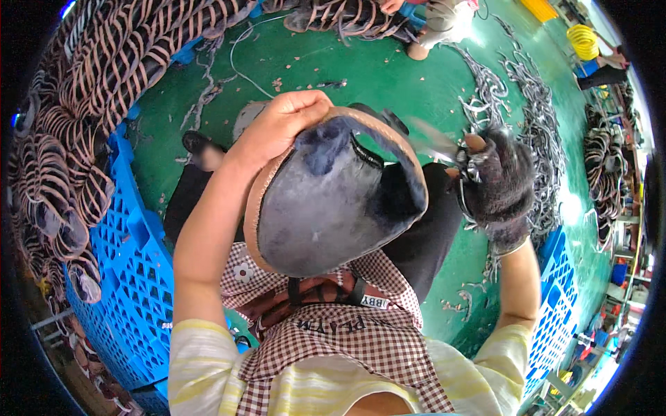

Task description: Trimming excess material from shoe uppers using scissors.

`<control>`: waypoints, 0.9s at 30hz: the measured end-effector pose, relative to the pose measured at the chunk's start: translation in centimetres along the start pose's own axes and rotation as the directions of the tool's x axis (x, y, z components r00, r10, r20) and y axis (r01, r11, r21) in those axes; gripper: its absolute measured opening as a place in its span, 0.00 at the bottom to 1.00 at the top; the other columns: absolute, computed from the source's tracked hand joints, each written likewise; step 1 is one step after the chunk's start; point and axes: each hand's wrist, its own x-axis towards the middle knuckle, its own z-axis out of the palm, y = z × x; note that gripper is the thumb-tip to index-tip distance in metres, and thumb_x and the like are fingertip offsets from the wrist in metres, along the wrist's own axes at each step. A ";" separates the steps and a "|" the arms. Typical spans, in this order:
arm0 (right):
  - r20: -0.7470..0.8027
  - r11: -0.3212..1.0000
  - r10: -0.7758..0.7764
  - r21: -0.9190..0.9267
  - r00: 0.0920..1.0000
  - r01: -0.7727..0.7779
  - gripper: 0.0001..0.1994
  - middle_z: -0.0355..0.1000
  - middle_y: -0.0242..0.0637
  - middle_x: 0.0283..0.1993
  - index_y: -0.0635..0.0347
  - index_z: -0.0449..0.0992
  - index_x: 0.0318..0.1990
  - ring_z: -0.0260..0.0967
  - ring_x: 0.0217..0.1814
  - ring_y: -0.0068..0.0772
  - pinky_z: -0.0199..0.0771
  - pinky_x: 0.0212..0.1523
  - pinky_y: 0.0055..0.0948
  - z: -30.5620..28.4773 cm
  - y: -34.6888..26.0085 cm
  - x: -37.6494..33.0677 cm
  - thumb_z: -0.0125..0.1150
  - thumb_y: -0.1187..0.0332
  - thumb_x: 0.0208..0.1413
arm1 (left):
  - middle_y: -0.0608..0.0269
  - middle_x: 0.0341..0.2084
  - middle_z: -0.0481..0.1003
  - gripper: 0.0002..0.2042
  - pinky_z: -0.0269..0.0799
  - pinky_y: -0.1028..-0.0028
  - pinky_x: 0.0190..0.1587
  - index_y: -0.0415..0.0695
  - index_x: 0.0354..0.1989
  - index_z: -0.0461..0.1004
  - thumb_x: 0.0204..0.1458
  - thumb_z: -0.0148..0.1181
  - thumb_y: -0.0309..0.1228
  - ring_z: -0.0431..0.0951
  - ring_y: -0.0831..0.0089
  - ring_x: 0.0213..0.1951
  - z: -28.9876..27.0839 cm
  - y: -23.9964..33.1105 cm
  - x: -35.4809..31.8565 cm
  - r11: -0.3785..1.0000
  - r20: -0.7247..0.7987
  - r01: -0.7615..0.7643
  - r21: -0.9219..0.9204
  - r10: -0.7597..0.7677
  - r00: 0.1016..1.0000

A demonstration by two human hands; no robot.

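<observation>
My left hand [288, 125], bare, is closed over the upper left edge of a dark grey hollow shell-shaped piece [316, 215]. A tan band runs along the edge of this piece, and an opening shows at its upper right. The piece is held above my lap, against a brown checked apron [333, 340]. To its right, my right hand [499, 177] wears a dark, worn glove with thumb and fingers closed on a metal tool. The tool looks like scissors, with a motion-blurred blade [433, 139] pointing toward the piece, apart from its edge.
Stacks of similar dark, tan-edged pieces [76, 139] lie on the left, by a blue plastic pallet [132, 277]. Grey trimmed strips [541, 132] are heaped at the right on the green floor [319, 66]. Another blue pallet [555, 298] stands right. A person [444, 28] sits at the far side.
</observation>
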 end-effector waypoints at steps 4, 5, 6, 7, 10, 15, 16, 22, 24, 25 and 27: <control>-0.032 0.950 -0.291 -0.127 0.956 0.284 0.15 0.68 0.34 0.33 0.51 0.72 0.36 0.66 0.32 0.37 0.62 0.26 0.35 -0.5 -0.4 4.9 0.60 0.67 0.35 | 0.76 0.23 0.68 0.10 0.62 0.86 0.31 0.39 0.29 0.70 0.57 0.47 0.32 0.65 0.88 0.27 -0.1 0.8 -0.9 0.991 0.215 0.007 0.131 -0.035 0.976; -0.019 0.918 -0.384 -0.112 0.923 0.380 0.19 0.66 0.36 0.32 0.52 0.71 0.39 0.64 0.31 0.39 0.61 0.26 0.36 -0.4 -0.4 5.4 0.61 0.68 0.33 | 0.75 0.23 0.69 0.10 0.62 0.85 0.32 0.38 0.29 0.70 0.56 0.48 0.32 0.65 0.88 0.27 0.2 0.7 -1.1 0.995 0.228 0.051 0.083 -0.069 0.971; -0.007 0.877 -0.473 -0.096 0.881 0.471 0.22 0.64 0.37 0.31 0.52 0.70 0.42 0.63 0.31 0.40 0.60 0.27 0.37 -0.4 -0.5 5.9 0.62 0.69 0.32 | 0.75 0.23 0.69 0.10 0.62 0.85 0.32 0.38 0.29 0.70 0.56 0.48 0.32 0.65 0.88 0.27 0.5 0.9 -1.3 0.996 0.222 0.054 0.077 -0.070 0.973; -0.041 0.883 -0.464 -0.093 0.885 0.459 0.21 0.64 0.34 0.29 0.52 0.71 0.41 0.62 0.28 0.37 0.59 0.25 0.34 -0.8 -1.3 6.5 0.60 0.71 0.32 | 0.75 0.23 0.69 0.10 0.62 0.85 0.32 0.38 0.29 0.71 0.57 0.48 0.32 0.65 0.88 0.28 0.8 1.3 -1.4 0.990 0.245 0.095 0.103 -0.117 0.962; 0.033 0.863 -0.501 -0.053 0.865 0.502 0.21 0.64 0.33 0.29 0.51 0.72 0.41 0.62 0.27 0.35 0.59 0.24 0.33 -1.1 -1.7 7.3 0.61 0.71 0.31 | 0.75 0.24 0.68 0.11 0.62 0.84 0.32 0.37 0.30 0.71 0.56 0.48 0.32 0.64 0.88 0.29 0.9 1.1 -1.5 0.984 0.301 0.080 0.157 -0.125 0.945; 0.051 0.825 -0.559 -0.068 0.828 0.561 0.21 0.65 0.33 0.30 0.50 0.72 0.41 0.62 0.27 0.34 0.60 0.25 0.33 -1.3 -0.9 7.0 0.62 0.70 0.31 | 0.73 0.24 0.67 0.12 0.60 0.83 0.33 0.37 0.29 0.69 0.57 0.47 0.34 0.63 0.86 0.29 0.8 0.3 -1.1 0.991 0.385 0.033 0.128 -0.080 0.919; 0.060 0.815 -0.577 -0.029 0.815 0.579 0.21 0.65 0.33 0.30 0.50 0.72 0.41 0.62 0.27 0.34 0.61 0.25 0.32 -1.4 -0.7 7.0 0.62 0.70 0.31 | 0.73 0.24 0.67 0.12 0.60 0.83 0.33 0.37 0.29 0.69 0.57 0.47 0.34 0.63 0.86 0.29 0.9 0.3 -1.0 0.992 0.387 0.030 0.126 -0.077 0.919; 0.001 0.807 -0.591 -0.033 0.807 0.590 0.22 0.66 0.33 0.31 0.51 0.72 0.39 0.63 0.26 0.34 0.62 0.26 0.33 -1.2 -0.7 6.7 0.65 0.69 0.29 | 0.73 0.23 0.66 0.11 0.60 0.84 0.34 0.38 0.29 0.68 0.56 0.47 0.34 0.63 0.86 0.30 1.8 0.7 -0.8 0.988 0.435 0.055 0.146 -0.114 0.893; 0.052 0.828 -0.558 0.101 0.828 0.552 0.21 0.66 0.34 0.31 0.52 0.72 0.39 0.64 0.26 0.36 0.62 0.25 0.34 -1.1 -0.9 6.8 0.66 0.68 0.29 | 0.74 0.24 0.66 0.11 0.60 0.83 0.34 0.38 0.28 0.68 0.56 0.48 0.33 0.64 0.86 0.30 1.2 0.6 -1.1 0.978 0.412 0.126 0.167 -0.185 0.892; 0.113 0.836 -0.532 0.228 0.839 0.499 0.21 0.66 0.34 0.31 0.53 0.72 0.38 0.64 0.26 0.38 0.62 0.25 0.34 -1.1 -0.9 6.8 0.67 0.68 0.30 | 0.74 0.24 0.66 0.11 0.60 0.83 0.34 0.38 0.28 0.68 0.56 0.48 0.33 0.64 0.86 0.30 1.1 0.6 -1.4 0.977 0.407 0.121 0.174 -0.183 0.895; 0.124 0.865 -0.408 0.371 0.905 0.339 0.20 0.66 0.36 0.29 0.54 0.72 0.38 0.64 0.26 0.40 0.63 0.25 0.35 -0.3 -0.7 5.6 0.67 0.67 0.31 | 0.74 0.24 0.67 0.11 0.61 0.84 0.35 0.39 0.28 0.68 0.56 0.48 0.34 0.64 0.86 0.31 0.7 0.9 -2.0 0.998 0.403 0.003 0.057 -0.026 0.915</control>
